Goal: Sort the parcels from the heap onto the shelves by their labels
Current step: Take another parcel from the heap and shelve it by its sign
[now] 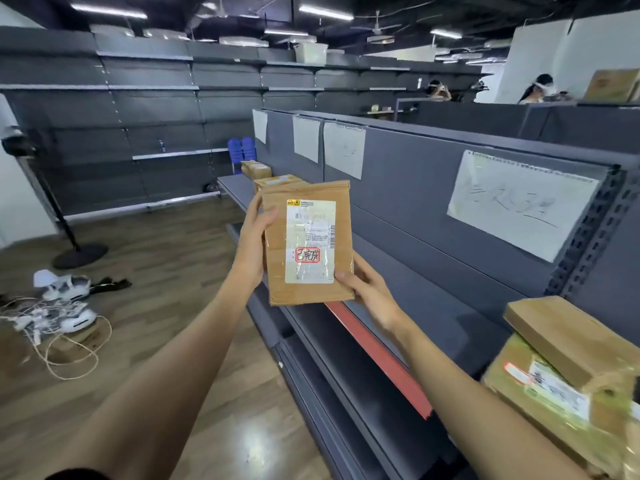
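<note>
Sorting is judged part done: a few parcels (257, 169) already lie on the far end of the shelf (429, 306); two more boxes (568, 362) sit at its near right end; the heap itself is out of view. One brown parcel (308, 242) is held upright above the shelf edge, left hand (251, 244) wrapped round its left side, right hand (369, 289) gripping its lower right corner. Its white shipping label (310, 241) carries a barcode and a red-bordered handwritten mark, not legible; paper signs (519, 206) on the shelf back bear faint handwriting, unreadable.
</note>
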Available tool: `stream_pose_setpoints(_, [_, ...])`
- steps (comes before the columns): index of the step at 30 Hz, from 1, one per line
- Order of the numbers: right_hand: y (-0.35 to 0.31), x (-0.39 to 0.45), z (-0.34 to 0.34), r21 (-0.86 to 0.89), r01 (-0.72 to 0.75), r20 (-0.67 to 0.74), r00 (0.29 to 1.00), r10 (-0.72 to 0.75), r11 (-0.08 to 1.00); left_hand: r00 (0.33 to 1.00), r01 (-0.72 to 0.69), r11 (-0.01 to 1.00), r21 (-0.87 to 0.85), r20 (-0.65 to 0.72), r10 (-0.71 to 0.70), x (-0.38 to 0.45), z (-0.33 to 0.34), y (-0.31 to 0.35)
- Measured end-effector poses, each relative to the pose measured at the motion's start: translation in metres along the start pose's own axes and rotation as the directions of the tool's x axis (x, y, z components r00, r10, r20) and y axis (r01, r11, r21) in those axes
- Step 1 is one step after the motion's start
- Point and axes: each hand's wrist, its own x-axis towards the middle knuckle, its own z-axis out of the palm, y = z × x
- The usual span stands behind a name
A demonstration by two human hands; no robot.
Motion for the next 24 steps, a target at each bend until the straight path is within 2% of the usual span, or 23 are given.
stream_pose_setpoints(6, [0.024,0.128,0.034,0.075,-0.055,0.038,0.998,0.053,0.996,0.998,-0.006,0.999,0.032,-0.067,0.008,0.098,-0.056,-0.008])
stream_pose_setpoints(12, [0.053,0.236,0.073,0.053,-0.093,0.109,0.990,0.087,0.994,0.989,0.003,0.996,0.092,-0.147,0.010,0.179,-0.122,-0.020])
stream_pose_setpoints(18, [0.088,0.358,0.124,0.008,-0.130,0.166,0.978,0.127,0.991,0.992,-0.009,0.991,0.131,-0.127,0.026,0.280,-0.215,-0.050])
stream_pose_setpoints(24, [0.110,0.492,0.186,-0.068,-0.140,0.160,0.976,0.149,0.988,0.988,0.001,0.994,0.107,-0.152,0.016,0.402,-0.308,-0.068])
